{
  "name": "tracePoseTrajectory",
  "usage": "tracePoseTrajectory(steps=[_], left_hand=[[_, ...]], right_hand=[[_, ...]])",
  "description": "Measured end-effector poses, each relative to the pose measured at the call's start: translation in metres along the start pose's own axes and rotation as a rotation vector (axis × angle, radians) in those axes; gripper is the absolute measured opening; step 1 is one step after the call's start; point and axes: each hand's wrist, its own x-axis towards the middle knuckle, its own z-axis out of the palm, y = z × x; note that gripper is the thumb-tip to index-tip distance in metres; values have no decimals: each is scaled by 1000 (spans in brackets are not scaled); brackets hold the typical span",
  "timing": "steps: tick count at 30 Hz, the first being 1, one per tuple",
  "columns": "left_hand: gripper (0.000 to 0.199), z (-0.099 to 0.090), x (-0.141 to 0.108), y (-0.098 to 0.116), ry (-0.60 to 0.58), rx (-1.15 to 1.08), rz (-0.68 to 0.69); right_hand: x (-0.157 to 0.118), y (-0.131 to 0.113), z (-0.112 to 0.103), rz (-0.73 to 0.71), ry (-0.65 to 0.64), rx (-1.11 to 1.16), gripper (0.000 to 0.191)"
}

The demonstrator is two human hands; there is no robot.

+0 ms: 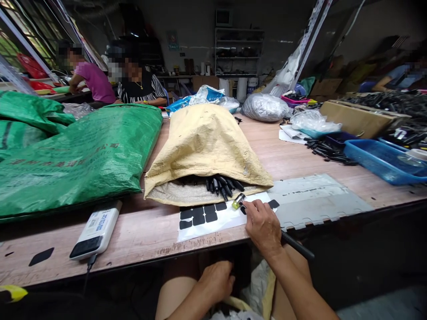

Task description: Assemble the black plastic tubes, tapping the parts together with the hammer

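Observation:
My right hand (pixel 263 226) is closed around the black handle of a small hammer (pixel 239 201) with a silver and yellow-green head. The handle's end sticks out behind the hand, past the table edge. Under the hammer lies a white sheet (pixel 200 230) bearing rows of black rounded-square stickers (pixel 199 215). Just beyond it, slim black plastic parts (pixel 222 186) show in the mouth of a yellow woven sack (pixel 207 146). Below the table edge, over my lap, my left hand (pixel 216 281) is curled closed; what its fingers hold, if anything, is hidden.
A green woven sack (pixel 83 155) fills the left side, with a white power bank (pixel 96 229) and cable before it. To the right are a grey board (pixel 316 198), a blue tray (pixel 383 162) and black parts (pixel 330 153). Several people sit at work farther back.

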Motion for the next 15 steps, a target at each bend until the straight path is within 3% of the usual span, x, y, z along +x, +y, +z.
tracePoseTrajectory(steps=[3,6,10,13,15], left_hand=[[42,24,16,-13,-75,40,-101],[38,18,9,-6,-61,51,-75],[28,-35,-16,20,-5,-29,156],[22,-87,-24,29,-14,-282,332],[25,-118,-16,24,121,-414,351]], right_hand=[[0,-1,-1,-2,6,-1,26],[1,-1,-1,-5,2,-2,25],[0,0,0,-5,1,-7,26],[0,0,0,-9,3,-8,26],[0,0,0,-6,0,-10,26]])
